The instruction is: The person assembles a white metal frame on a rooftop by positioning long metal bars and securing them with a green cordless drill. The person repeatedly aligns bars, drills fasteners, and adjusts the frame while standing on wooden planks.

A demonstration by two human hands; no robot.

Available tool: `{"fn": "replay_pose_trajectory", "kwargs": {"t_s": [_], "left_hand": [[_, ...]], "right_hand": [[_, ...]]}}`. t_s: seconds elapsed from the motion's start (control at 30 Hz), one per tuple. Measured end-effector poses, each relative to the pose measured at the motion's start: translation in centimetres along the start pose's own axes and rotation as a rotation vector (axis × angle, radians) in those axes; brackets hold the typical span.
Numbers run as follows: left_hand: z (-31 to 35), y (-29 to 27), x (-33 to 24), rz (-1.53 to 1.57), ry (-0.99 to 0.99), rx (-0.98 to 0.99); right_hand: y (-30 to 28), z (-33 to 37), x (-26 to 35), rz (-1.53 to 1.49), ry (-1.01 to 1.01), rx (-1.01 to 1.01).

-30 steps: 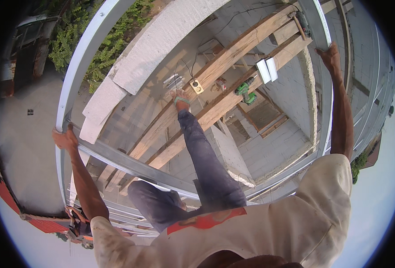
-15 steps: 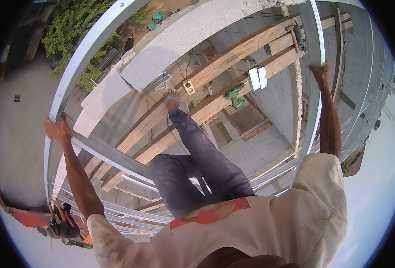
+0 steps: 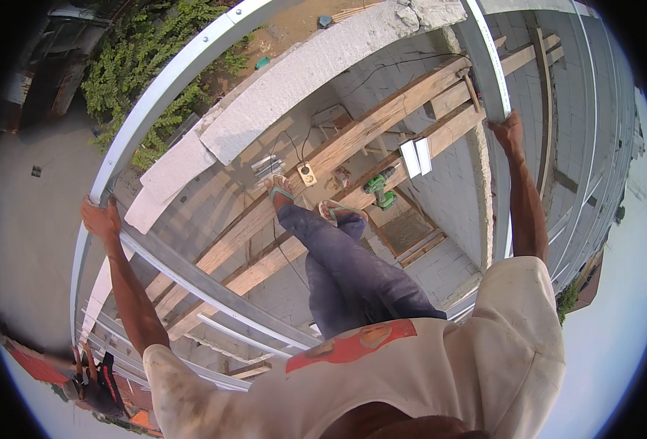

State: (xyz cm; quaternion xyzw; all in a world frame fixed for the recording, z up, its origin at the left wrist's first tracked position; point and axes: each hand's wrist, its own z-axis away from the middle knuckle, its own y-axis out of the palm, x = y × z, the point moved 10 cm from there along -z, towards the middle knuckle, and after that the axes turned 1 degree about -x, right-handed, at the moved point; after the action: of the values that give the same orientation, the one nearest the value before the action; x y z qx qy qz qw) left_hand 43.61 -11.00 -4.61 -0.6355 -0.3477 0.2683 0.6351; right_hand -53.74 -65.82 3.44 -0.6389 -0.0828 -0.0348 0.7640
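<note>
My left hand [image 3: 101, 218] is closed round a long galvanized steel channel [image 3: 127, 126] at the left, by its joint with a crossing metal channel [image 3: 192, 282]. Far to the right, my right hand [image 3: 508, 133] grips the edge of another upright-looking steel channel [image 3: 488, 62]. My sandalled feet stand on wooden planks [image 3: 382, 117] between them. On the planks by my feet are a green cordless drill [image 3: 379, 184], a pale power socket block [image 3: 307, 174] with a dark cord, and two short white metal pieces [image 3: 416, 157].
A rough concrete wall top [image 3: 287, 88] curves along the far side, with a leafy bush [image 3: 144, 69] beyond. Below the planks lies a room with grey block walls [image 3: 455, 212]. A hammer [image 3: 472, 91] rests at the right plank end. Another person [image 3: 98, 384] is at the lower left.
My trailing foot has come forward onto the planks beside the other one. My body has shifted, while both hands keep their holds on the channels. The other person has moved slightly.
</note>
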Motion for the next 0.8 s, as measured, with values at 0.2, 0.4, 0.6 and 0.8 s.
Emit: {"fn": "replay_pose_trajectory", "kwargs": {"t_s": [0.2, 0.4, 0.6, 0.8], "left_hand": [[0.6, -3.4, -5.7, 0.035, -0.104, 0.21], [10.5, -16.8, -29.5, 0.497, 0.365, -0.228], [15.4, -14.5, -38.3, 0.371, 0.373, 0.018], [14.0, -11.0, -34.9, 0.151, 0.451, 0.065]], "right_hand": [[0.7, -0.9, -3.2, -0.047, -0.044, 0.02], [2.1, -1.4, -1.5, -0.173, -0.096, 0.121], [4.5, -4.1, -7.1, -0.143, -0.221, 0.037], [3.3, -2.8, -3.7, -0.004, -0.119, 0.075]]}}
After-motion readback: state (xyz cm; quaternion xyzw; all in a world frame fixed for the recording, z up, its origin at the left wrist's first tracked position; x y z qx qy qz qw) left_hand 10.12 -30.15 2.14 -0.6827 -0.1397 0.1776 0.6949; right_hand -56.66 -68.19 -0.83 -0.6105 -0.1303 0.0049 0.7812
